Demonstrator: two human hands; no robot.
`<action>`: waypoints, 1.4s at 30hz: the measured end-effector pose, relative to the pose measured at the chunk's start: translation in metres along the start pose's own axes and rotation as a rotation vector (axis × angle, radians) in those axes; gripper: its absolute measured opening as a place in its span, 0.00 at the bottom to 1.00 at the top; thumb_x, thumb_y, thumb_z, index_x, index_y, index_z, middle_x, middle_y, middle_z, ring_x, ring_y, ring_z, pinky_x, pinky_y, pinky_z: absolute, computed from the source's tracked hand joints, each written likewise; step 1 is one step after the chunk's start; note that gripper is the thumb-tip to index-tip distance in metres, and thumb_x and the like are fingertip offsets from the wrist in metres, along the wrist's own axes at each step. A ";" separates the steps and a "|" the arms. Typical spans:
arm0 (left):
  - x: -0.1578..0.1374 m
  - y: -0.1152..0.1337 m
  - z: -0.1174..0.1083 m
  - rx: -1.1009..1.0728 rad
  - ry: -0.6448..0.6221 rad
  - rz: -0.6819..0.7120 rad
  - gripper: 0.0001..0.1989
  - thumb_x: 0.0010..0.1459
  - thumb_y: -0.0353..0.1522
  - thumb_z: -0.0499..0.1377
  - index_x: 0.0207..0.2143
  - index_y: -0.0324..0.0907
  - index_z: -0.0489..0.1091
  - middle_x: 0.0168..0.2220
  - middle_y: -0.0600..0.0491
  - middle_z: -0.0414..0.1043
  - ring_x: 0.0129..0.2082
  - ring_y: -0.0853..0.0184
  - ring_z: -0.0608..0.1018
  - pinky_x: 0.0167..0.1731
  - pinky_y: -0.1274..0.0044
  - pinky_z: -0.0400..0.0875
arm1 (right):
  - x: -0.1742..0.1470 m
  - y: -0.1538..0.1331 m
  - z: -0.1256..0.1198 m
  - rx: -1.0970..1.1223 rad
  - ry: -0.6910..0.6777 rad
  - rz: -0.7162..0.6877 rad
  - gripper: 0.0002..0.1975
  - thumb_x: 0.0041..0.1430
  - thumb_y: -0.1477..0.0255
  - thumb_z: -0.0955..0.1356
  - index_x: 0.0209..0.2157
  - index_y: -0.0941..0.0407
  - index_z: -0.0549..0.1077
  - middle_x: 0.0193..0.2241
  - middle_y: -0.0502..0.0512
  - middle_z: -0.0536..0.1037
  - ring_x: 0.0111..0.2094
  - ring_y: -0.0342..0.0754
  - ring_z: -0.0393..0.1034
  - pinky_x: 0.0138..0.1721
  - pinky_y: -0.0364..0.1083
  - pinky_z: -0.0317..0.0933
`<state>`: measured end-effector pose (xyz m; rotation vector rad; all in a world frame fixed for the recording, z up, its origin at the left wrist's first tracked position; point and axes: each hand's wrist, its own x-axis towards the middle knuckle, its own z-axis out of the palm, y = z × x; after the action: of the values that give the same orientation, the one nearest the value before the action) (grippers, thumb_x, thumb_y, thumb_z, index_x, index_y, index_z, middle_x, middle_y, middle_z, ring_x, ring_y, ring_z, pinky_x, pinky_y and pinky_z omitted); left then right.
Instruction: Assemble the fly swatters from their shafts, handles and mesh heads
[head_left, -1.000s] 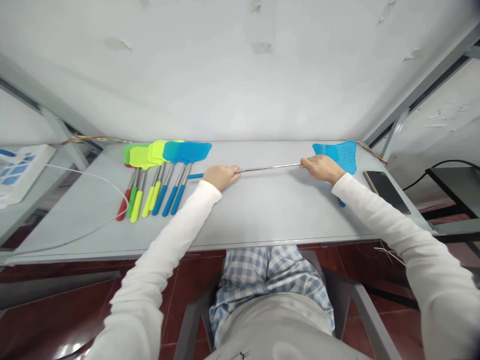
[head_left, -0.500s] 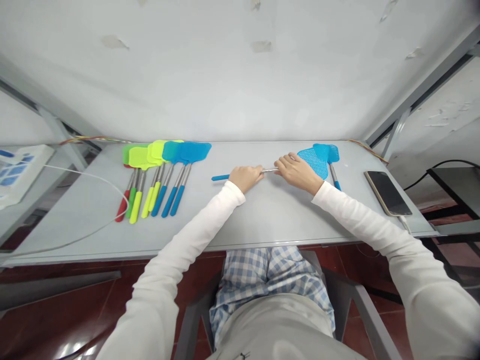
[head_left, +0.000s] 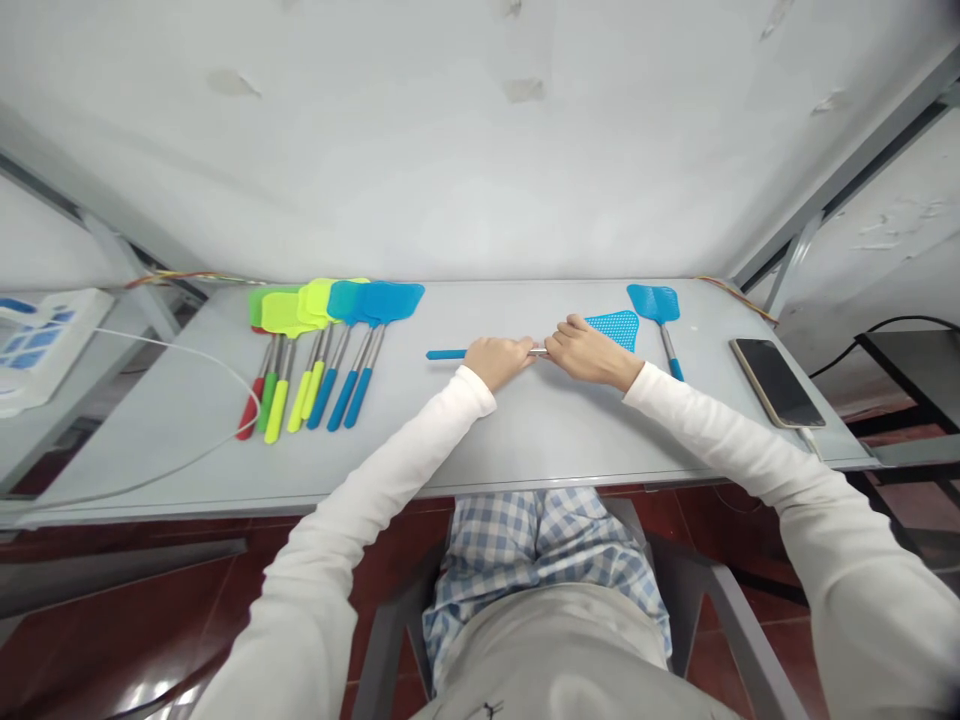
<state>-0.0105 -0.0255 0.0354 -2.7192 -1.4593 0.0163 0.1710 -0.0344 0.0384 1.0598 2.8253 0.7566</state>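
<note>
Both my hands are closed round one blue fly swatter [head_left: 615,328], held level above the table. My left hand [head_left: 499,361] grips it near the handle, whose blue end sticks out to the left. My right hand [head_left: 589,353] wraps the metal shaft close to the mesh head and hides part of that head. A short bit of bare shaft shows between the hands. Another blue fly swatter [head_left: 654,302] lies to the right of my right hand, head toward the wall.
At the left of the grey table [head_left: 420,450] lie several fly swatters [head_left: 283,314] in red, green, yellow and blue, heads overlapping. A thin white cable [head_left: 187,348] crosses their handles. A phone [head_left: 778,382] with a plugged-in cable lies at the right. A wall stands behind.
My hands have come closer together, and the bare shaft between them is shorter. The held swatter's head has moved left, clear of the swatter lying at the right.
</note>
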 end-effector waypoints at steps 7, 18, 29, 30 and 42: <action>-0.002 -0.010 -0.003 -0.009 0.022 -0.090 0.19 0.65 0.39 0.46 0.46 0.42 0.71 0.36 0.41 0.78 0.39 0.55 0.80 0.32 0.72 0.64 | -0.012 0.014 -0.013 -0.005 0.178 0.074 0.23 0.66 0.58 0.56 0.46 0.63 0.69 0.47 0.67 0.72 0.53 0.58 0.61 0.55 0.56 0.48; -0.001 -0.006 0.003 -0.028 0.033 -0.091 0.20 0.66 0.40 0.44 0.45 0.39 0.71 0.36 0.39 0.77 0.38 0.54 0.80 0.33 0.71 0.64 | -0.002 0.016 -0.008 -0.057 0.139 -0.041 0.15 0.67 0.74 0.56 0.38 0.58 0.72 0.36 0.58 0.75 0.38 0.49 0.63 0.50 0.51 0.51; 0.000 -0.010 -0.001 -0.124 -0.022 -0.073 0.20 0.65 0.41 0.44 0.40 0.44 0.73 0.34 0.46 0.78 0.36 0.58 0.79 0.32 0.73 0.63 | -0.011 0.018 0.011 -0.050 0.268 0.048 0.12 0.66 0.74 0.59 0.39 0.53 0.74 0.35 0.54 0.75 0.40 0.47 0.62 0.47 0.49 0.47; -0.001 -0.013 -0.001 -0.137 -0.038 -0.065 0.20 0.64 0.41 0.44 0.38 0.44 0.73 0.34 0.46 0.78 0.35 0.59 0.79 0.31 0.74 0.62 | -0.015 0.021 0.012 -0.050 0.259 0.060 0.12 0.66 0.74 0.59 0.40 0.53 0.74 0.35 0.54 0.75 0.42 0.47 0.62 0.48 0.49 0.47; -0.019 -0.073 -0.003 -0.053 -0.025 -0.171 0.17 0.62 0.42 0.47 0.32 0.44 0.71 0.30 0.48 0.77 0.33 0.61 0.78 0.26 0.76 0.55 | -0.057 0.057 0.013 -0.073 0.114 0.303 0.15 0.67 0.73 0.56 0.40 0.56 0.72 0.37 0.59 0.74 0.49 0.53 0.62 0.51 0.52 0.49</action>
<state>-0.0820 -0.0008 0.0417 -2.6328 -1.7188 0.0038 0.2525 -0.0276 0.0448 1.4987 2.7340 0.9630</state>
